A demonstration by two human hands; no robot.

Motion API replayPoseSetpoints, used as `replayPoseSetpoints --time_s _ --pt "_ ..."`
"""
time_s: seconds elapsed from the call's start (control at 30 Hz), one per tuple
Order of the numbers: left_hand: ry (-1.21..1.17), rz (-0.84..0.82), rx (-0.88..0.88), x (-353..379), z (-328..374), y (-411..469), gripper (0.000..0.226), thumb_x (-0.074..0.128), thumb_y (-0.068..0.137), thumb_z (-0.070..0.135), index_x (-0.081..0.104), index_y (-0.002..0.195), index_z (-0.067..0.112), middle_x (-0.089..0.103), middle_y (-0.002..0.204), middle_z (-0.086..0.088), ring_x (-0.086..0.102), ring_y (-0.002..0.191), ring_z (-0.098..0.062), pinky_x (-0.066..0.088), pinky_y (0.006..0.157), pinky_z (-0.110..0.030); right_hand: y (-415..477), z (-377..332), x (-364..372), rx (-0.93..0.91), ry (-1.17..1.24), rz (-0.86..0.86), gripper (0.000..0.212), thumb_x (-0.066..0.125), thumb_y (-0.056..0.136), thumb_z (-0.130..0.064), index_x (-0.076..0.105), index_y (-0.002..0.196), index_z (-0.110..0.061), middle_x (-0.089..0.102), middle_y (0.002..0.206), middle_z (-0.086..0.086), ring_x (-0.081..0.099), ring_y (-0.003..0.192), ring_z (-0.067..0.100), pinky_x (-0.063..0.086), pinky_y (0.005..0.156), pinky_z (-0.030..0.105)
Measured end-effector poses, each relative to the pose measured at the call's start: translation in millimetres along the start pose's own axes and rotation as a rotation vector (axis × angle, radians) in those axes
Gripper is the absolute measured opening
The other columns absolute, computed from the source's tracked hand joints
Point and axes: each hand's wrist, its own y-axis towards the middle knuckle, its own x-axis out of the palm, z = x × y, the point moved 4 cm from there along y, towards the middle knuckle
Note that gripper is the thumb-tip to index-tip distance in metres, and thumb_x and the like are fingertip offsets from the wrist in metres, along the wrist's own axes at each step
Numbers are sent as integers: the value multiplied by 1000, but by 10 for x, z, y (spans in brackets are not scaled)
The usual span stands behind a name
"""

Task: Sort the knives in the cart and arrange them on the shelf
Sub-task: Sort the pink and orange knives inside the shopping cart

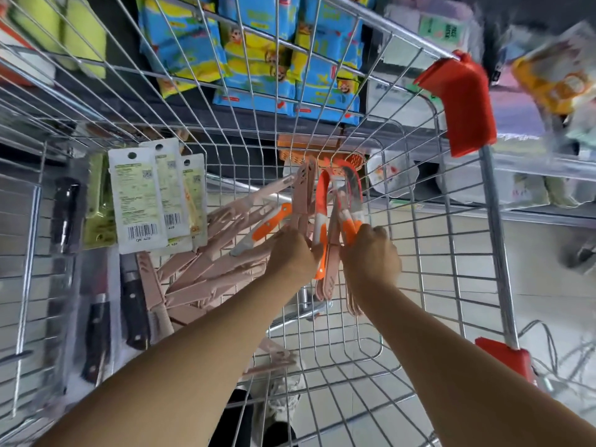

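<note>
Both my arms reach into a wire shopping cart [429,240]. My left hand [292,253] grips a bunch of pink sheathed knives [304,191] together with an orange one [321,201], held upright. My right hand [371,253] grips another bunch of orange-and-white knives [350,201] and pink ones, right beside the left bunch. A heap of pink sheathed knives [206,269] lies on the cart floor to the left, with one orange-handled knife [267,227] on top.
Carded knife packs [138,198] with barcodes lie at the cart's left. Dark-handled knives [135,314] lie further left and nearer me. Shelves with blue snack packs [258,59] stand beyond the cart. Red corner guards [464,101] cap the cart's right rim.
</note>
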Motion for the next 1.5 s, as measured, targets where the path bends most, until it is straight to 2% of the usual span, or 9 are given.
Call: replayPoseSetpoints --time_s 0.13,0.23,0.33,0.43,0.67,0.97,1.13,1.37,1.5 --pt "8 21 -23 -13 -5 -32 31 53 94 31 55 104 2 65 93 -11 62 79 -25 41 62 -28 -4 -8 78 2 19 7 24 40 90 -7 53 110 -5 57 108 14 57 100 34 43 75 36" --pt "-34 15 -27 -44 -58 -32 36 50 94 32 49 121 8 64 104 -10 64 82 -23 45 61 -25 46 33 125 14 67 4 21 39 95 -14 52 107 -4 59 105 15 58 99 34 40 72 35" --pt "-69 5 -40 -106 -110 -19 32 49 95 31 57 110 3 67 92 -8 56 58 -9 38 44 -14 71 64 116 19 129 7 25 41 99 -29 52 97 -6 61 93 13 60 90 34 36 65 32" --pt "-81 22 -50 -169 -150 2 33 49 95 32 63 98 1 68 86 -7 58 60 -13 40 50 -19 26 43 19 -8 190 -20 39 39 97 -41 52 90 -5 58 81 11 55 75 30 36 62 31" --pt "-55 42 -55 -230 -196 -68 30 49 95 32 64 95 6 70 88 -5 59 66 -16 37 50 -20 -144 -209 209 -96 262 -117 25 39 96 -22 58 102 -6 64 96 16 61 82 33 41 62 32" --pt "-99 34 41 -101 -86 -134 23 56 92 27 61 96 5 66 83 -6 52 55 -2 39 47 -5 -72 157 -16 141 216 -10 27 33 99 -14 56 98 1 64 97 21 45 73 27 34 64 33" --pt "-121 -46 52 104 -46 -140 27 57 91 31 66 86 6 71 83 -10 67 79 -27 53 77 -38 -47 170 3 147 232 -16 24 35 94 -9 58 94 -1 65 92 20 48 71 29 34 62 30" --pt "-115 -5 243 131 96 -201 12 60 88 11 72 88 11 71 85 -6 65 78 -20 51 74 -30 -159 189 -29 69 197 3 27 39 87 1 58 105 -6 65 99 15 57 82 32 36 65 29" --pt "32 108 265 -98 -34 -221 21 62 87 10 70 106 15 67 100 -8 63 89 -23 52 79 -34 -199 145 -32 -31 153 -41 32 43 87 -2 61 112 -12 59 105 11 55 84 29 44 68 31"
